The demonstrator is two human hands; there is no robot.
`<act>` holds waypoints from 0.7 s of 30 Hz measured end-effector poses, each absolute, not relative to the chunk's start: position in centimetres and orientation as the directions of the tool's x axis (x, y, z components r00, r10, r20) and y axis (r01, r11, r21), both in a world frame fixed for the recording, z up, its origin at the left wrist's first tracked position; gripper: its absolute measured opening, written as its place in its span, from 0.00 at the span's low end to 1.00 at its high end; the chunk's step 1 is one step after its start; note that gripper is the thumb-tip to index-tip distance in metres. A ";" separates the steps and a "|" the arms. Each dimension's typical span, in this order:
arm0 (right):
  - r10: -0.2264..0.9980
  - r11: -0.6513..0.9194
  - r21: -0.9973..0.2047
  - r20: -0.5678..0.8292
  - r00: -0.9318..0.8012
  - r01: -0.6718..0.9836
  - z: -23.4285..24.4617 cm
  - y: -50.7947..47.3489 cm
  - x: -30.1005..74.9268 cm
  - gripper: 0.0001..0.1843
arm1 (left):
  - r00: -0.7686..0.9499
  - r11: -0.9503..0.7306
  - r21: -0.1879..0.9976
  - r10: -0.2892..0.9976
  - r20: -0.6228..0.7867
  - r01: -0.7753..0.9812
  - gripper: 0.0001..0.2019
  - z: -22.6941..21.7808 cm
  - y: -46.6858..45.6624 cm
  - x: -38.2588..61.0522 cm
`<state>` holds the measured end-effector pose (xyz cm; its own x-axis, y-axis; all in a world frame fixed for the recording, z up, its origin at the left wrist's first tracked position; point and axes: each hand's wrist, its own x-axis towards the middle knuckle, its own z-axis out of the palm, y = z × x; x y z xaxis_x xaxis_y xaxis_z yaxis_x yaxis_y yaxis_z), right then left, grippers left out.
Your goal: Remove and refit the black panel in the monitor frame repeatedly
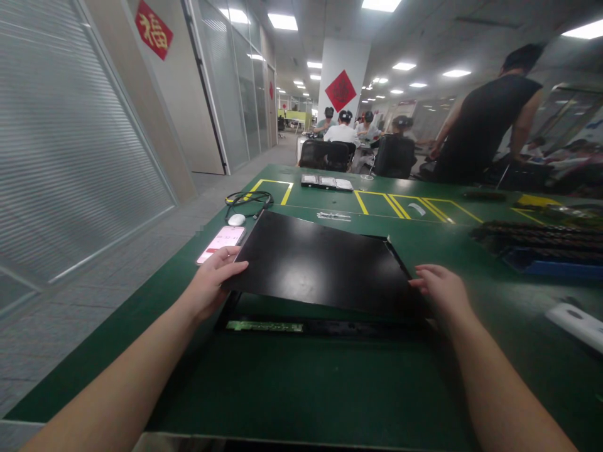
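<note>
Green table (301, 389), grey office floor (94, 263) — one black panel (306, 263) tilted over one black frame (358, 328).
Your left hand (213, 279) pinches the panel's left edge; your right hand (443, 289) is at its right — grip unclear; one phone (221, 243).

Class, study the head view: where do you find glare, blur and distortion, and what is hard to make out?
Head view: a soft, pale glare patch lies on the black panel; head view: the ceiling light is blown out to white; head view: the blinds lean steeply, suggesting wide-angle distortion; head view: digits on the phone look too soft to read surely.
</note>
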<state>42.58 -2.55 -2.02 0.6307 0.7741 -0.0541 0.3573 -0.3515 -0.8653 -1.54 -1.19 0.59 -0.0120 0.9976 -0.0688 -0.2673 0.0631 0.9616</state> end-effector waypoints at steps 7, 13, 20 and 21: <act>0.772 -0.373 -0.834 -0.036 0.634 0.406 -2.8 -2.4 43.5 0.17 | 0.013 0.087 0.963 0.996 -0.086 -0.257 0.20 0.0 -1.0 -1.5; 0.778 -0.397 -0.796 -0.027 0.628 0.458 -3.8 -2.0 44.5 0.20 | 0.001 0.098 0.963 0.995 -0.101 -0.252 0.21 -0.4 -0.8 -1.6; 0.791 -0.404 -0.786 -0.043 0.611 0.468 -3.7 -2.0 44.3 0.19 | -0.019 0.099 0.954 0.994 -0.109 -0.284 0.22 -0.8 -0.6 -1.7; 0.792 -0.405 -0.783 -0.043 0.609 0.472 -3.6 -2.0 44.3 0.19 | -0.027 0.095 0.952 0.994 -0.108 -0.292 0.22 -0.7 -0.6 -1.7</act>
